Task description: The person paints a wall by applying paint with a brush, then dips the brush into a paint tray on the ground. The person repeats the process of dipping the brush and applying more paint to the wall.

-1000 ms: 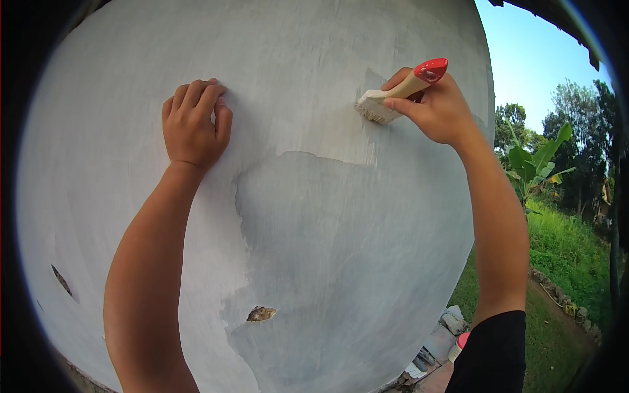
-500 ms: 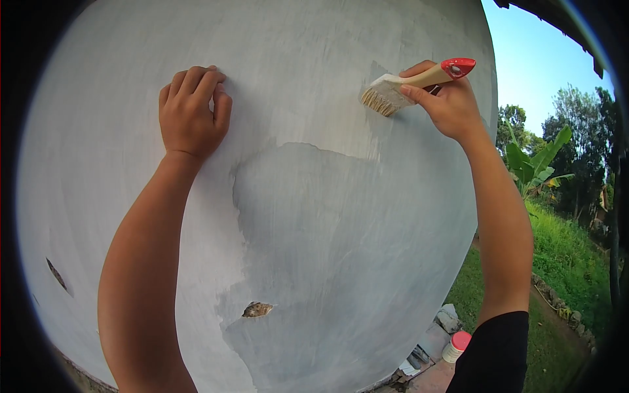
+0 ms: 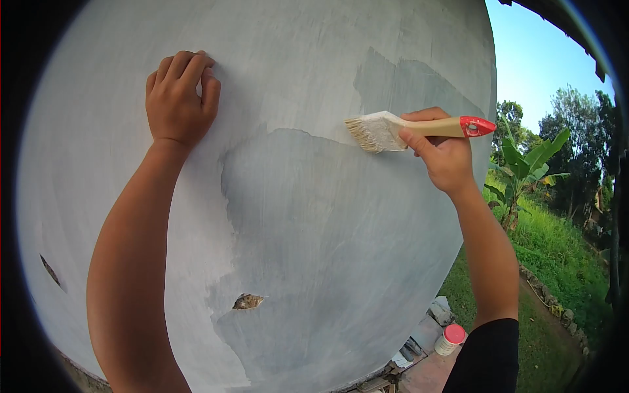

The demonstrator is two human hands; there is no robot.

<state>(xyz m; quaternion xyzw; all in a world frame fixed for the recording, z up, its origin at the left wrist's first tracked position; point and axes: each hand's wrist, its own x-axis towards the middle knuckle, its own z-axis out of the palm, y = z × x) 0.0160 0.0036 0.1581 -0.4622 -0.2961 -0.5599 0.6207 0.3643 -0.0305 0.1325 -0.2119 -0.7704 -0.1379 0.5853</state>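
Observation:
A pale grey wall (image 3: 288, 216) fills most of the view, with a darker, wet-looking patch across its middle and upper right. My right hand (image 3: 442, 147) grips a wide paintbrush (image 3: 426, 128) by its wooden, red-tipped handle. The white-coated bristles point left, at the upper edge of the dark patch. At the upper left, my left hand (image 3: 180, 98) rests against the wall with its fingers curled; whether anything is under them is hidden.
A chipped hole (image 3: 249, 301) shows low in the wall, and a narrow slit (image 3: 50, 270) at far left. A white tub with a red lid (image 3: 451, 339) stands on the ground at lower right, near rubble (image 3: 440, 311). Beyond are grass and a banana plant (image 3: 527, 157).
My right hand has moved down with the brush, whose handle has turned closer to level. More dark patch shows above it. My left hand appears slightly higher and further left.

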